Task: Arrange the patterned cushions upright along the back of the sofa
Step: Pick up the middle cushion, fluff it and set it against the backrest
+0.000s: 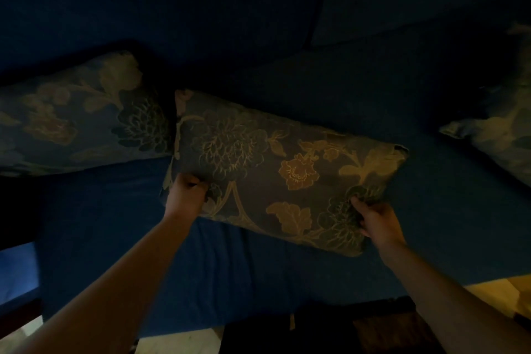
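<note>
Head view, dim light: three patterned cushions on one dark blue sofa, two hands in frame. Left cushion leans back against the sofa back at far left, its left edge cut off by the frame and its lower edge on the seat. Just right of it, nearly touching at the corner, middle cushion sits tilted across the seat, floral face toward the camera, top left corner high, right end lower. Left hand is closed tight on the middle cushion's lower left edge, fingers curled into the fabric. Right hand is clamped on its lower right corner, thumb on the front face, the other fingers hidden behind. Both forearms are bare and run out of the bottom of the frame. Right cushion lies well apart at far right, blurred, mostly cut off, so its pose is hard to judge. Sofa back seams are barely visible in the dark. Pale floor strips show along the bottom edge.
</note>
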